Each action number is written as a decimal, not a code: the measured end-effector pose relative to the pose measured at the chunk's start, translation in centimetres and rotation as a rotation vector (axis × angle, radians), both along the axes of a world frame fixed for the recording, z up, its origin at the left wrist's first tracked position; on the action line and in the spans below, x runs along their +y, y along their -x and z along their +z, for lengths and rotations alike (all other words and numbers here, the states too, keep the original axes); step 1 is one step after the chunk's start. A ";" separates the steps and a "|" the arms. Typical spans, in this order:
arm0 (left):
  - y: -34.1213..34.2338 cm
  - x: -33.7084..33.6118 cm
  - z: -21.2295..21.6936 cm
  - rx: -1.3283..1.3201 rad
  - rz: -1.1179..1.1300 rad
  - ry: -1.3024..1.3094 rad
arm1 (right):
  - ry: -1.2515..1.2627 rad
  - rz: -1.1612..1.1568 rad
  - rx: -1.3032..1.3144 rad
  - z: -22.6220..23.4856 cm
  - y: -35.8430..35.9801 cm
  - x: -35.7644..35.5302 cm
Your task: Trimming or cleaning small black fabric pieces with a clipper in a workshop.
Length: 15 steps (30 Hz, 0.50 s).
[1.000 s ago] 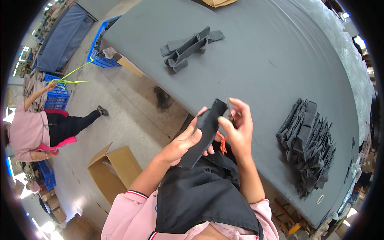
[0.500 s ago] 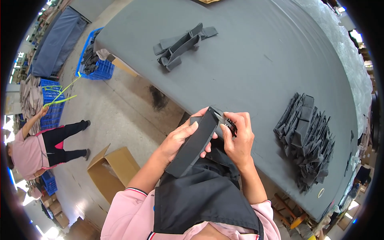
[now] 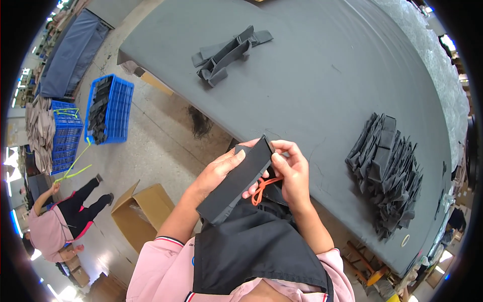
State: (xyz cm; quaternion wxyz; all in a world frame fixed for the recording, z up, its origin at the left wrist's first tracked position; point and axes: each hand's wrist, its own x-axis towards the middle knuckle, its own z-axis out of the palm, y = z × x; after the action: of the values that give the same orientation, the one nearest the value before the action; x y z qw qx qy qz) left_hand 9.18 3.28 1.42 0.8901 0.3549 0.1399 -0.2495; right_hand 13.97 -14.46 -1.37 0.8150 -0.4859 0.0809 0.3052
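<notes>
My left hand (image 3: pixel 221 171) is closed round a long, flat black fabric piece (image 3: pixel 236 183), thumb on top and fingertips showing past its right edge. The piece slants up and away from my apron. At its far end, my right hand (image 3: pixel 292 168) pinches the right corner between thumb and fingers. Orange loops (image 3: pixel 260 191), which look like scissor handles, stick out below the right hand; any blades are hidden. Folded dark fabric pieces (image 3: pixel 226 58) lie at the far side of the grey-covered table (image 3: pixel 302 90). A large pile of similar pieces (image 3: pixel 385 173) sits to the right.
An open cardboard box (image 3: pixel 143 211) stands on the floor at left. Beyond it, a person (image 3: pixel 63 219) in a pink top pulls a blue crate (image 3: pixel 121 110) of dark pieces by a green strap (image 3: pixel 75 168). A wooden stool (image 3: pixel 365 264) is at lower right.
The metal snips at the piece's far corner have turned back, and orange loops now show; my right fingers pinch the corner. The other person has dragged the blue crate away from the table.
</notes>
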 end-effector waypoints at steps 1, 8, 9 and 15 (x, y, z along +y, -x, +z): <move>0.1 0.0 0.0 0.015 -0.022 0.032 | 0.264 -0.054 -0.330 0.1 0.1 -0.2; 0.3 0.7 -0.2 0.094 -0.112 0.179 | 0.769 0.023 -1.110 2.3 -2.0 -2.9; 0.3 0.6 0.0 0.097 -0.112 0.181 | 0.770 0.118 -1.152 2.4 -2.4 -3.1; 0.4 0.7 0.8 0.130 -0.164 0.196 | 0.719 0.342 -1.231 3.1 -3.8 -3.5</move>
State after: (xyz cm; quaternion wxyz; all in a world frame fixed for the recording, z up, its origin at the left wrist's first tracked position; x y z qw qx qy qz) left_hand 8.77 3.99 2.22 0.8862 0.2596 0.1425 -0.3564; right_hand 17.80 -18.00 1.76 0.4440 -0.8126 -0.3736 0.0546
